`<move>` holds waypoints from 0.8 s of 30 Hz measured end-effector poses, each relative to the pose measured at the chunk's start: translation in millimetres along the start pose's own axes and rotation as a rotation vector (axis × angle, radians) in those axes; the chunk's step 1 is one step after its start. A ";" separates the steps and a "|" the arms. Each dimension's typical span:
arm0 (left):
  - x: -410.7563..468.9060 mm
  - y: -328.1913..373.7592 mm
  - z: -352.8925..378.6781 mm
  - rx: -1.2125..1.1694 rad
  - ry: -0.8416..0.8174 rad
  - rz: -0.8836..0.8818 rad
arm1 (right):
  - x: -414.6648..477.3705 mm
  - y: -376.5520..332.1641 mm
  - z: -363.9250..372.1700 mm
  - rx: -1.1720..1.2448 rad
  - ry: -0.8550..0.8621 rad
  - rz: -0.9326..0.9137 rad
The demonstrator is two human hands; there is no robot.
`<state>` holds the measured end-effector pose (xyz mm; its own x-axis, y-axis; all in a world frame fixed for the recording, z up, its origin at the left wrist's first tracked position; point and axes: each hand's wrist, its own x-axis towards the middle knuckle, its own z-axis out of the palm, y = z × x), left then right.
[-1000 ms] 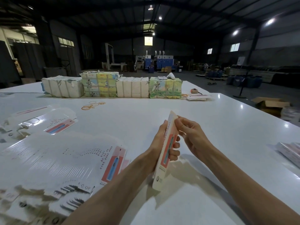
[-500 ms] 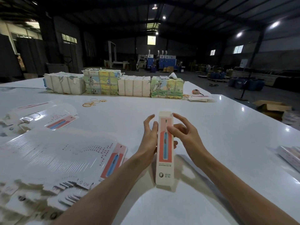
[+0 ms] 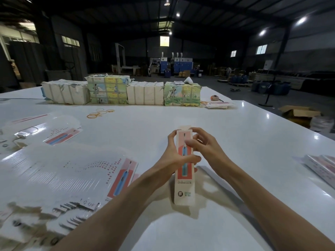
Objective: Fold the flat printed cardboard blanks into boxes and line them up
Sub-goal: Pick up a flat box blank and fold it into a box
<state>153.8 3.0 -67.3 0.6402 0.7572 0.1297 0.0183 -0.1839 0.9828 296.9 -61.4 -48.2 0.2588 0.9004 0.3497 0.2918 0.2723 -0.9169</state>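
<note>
Nearest you on the left, a fanned spread of flat blanks (image 3: 72, 174) lies on the white counter (image 3: 244, 142). Straight ahead you hold the long, narrow box (image 3: 184, 180) with its printed face towards you: your left hand (image 3: 172, 156) wraps its left edge with the thumb across the front, and your right hand (image 3: 204, 147) pinches its upper right side. Beyond it lie loose rubber bands (image 3: 99, 113), then a row of wrapped bundles (image 3: 145, 95) along the far edge.
</note>
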 end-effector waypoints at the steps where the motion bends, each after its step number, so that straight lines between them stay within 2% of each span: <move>1: -0.1 -2.7 0.6 -0.012 0.018 -0.016 | 0.8 1.1 1.3 -0.009 -0.015 0.021; 4: 1.6 -8.4 -0.4 -0.029 0.042 -0.022 | 1.5 5.4 5.1 -0.033 -0.042 0.063; 6: 2.2 -9.7 -3.3 -0.018 0.033 -0.014 | 0.7 5.2 6.0 0.034 -0.033 0.087; 11: -2.2 -5.3 -4.3 0.080 -0.031 -0.009 | 5.6 5.7 -5.3 0.165 0.181 0.106; 17: -5.7 -4.9 -5.4 0.059 -0.138 0.002 | 7.0 9.5 -15.5 0.072 0.150 0.075; 22: -7.3 -2.4 -5.3 0.109 -0.134 -0.014 | 5.9 9.8 -12.7 -0.143 0.166 -0.098; 24: -7.8 -2.7 -5.0 0.098 -0.135 -0.008 | 6.9 8.7 -14.1 -0.107 0.149 -0.091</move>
<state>144.9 0.7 -70.3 0.7369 0.6691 0.0967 0.0942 -0.2433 0.9654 314.2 -57.7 -51.1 0.3582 0.8112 0.4622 0.4144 0.3056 -0.8573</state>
